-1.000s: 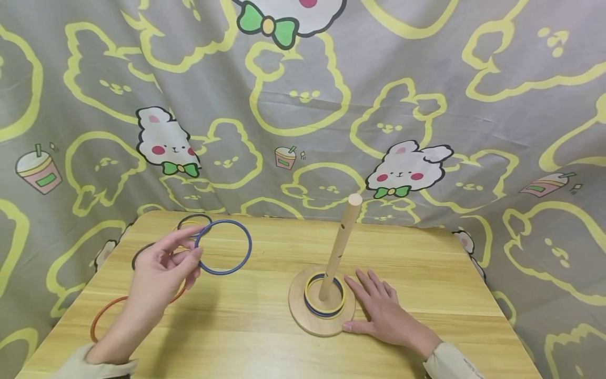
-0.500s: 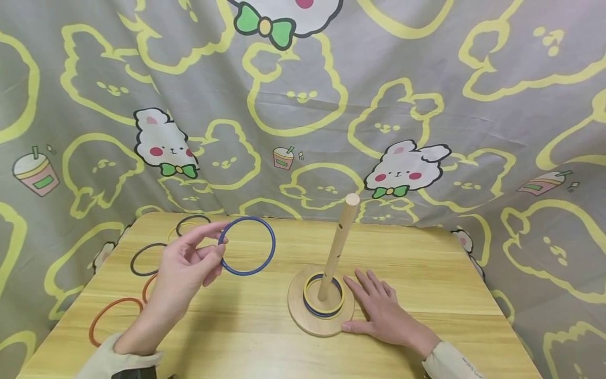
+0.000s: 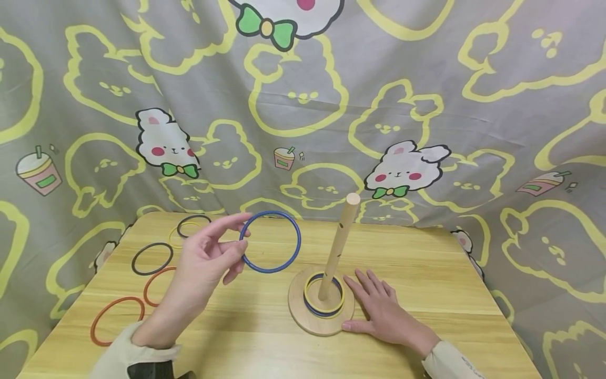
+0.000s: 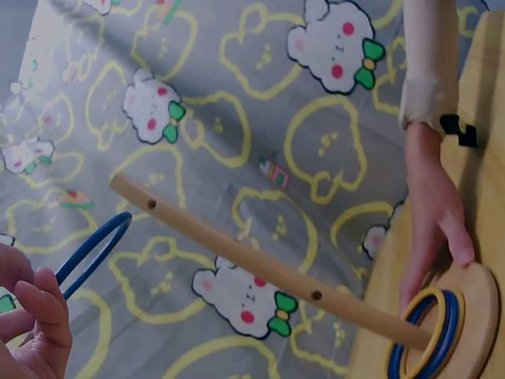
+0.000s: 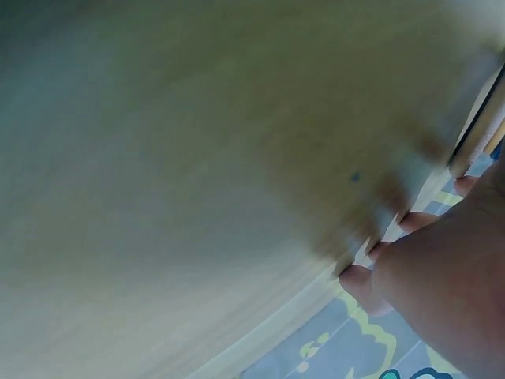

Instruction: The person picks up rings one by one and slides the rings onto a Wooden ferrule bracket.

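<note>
My left hand pinches a blue ring by its left side, holding it above the table, left of a wooden peg. The peg rises from a round wooden base. Around its foot lie a yellow ring and blue and yellow rings beneath, stacked on the base. My right hand lies with fingers spread on the table, thumb and index fingertip at the base's right edge. In the left wrist view the held blue ring is apart from the peg's top.
On the left of the wooden table lie two red rings, a dark ring, and a yellow ring overlapping another dark ring. A patterned curtain hangs behind the table.
My left hand has carried the blue ring rightward and slightly up, toward the peg, uncovering the rings at the left. My right hand has stayed beside the base.
</note>
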The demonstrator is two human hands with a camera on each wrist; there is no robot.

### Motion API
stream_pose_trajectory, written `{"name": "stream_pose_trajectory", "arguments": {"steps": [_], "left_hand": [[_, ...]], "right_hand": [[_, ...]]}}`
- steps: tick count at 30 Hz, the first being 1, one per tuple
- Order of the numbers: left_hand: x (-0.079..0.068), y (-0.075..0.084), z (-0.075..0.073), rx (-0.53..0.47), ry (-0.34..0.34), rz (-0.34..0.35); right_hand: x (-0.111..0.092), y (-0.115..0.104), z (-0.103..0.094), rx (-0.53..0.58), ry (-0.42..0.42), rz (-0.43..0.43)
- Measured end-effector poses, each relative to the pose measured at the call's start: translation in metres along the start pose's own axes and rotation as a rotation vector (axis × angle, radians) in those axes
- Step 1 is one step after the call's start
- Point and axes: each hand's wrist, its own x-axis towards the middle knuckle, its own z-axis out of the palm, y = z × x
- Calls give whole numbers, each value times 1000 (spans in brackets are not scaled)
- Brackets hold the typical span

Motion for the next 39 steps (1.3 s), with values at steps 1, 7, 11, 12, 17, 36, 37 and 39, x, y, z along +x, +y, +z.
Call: {"name": "stream_pose_trajectory", "arguments": {"steps": [1,7,11,12,17,36,37,39], "left_hand": [[1,1,3,-6,-8,2],[11,12,17,-30,-36,44],[19,23,25,-16,-34,86],[21,26,27,-9,-34,89],[32,36,40,-5,-45,100],[68,24,87,-140,-160,93],[69,21,88,-138,-161,76],[70,17,90,-126,-164,48]], "right_hand": [[0,0,0,1,2,-2],[0,0,-1,12,2,-5],[-1,1,-1,13,-3,-4],[-1,1,-1,10,-1,-5],[-2,2,-2,1,14,-7],[-2,3,-1,16,3,-10],[-2,3,-1,17,1,-9],[-1,2,-1,16,-1,-9]]}}
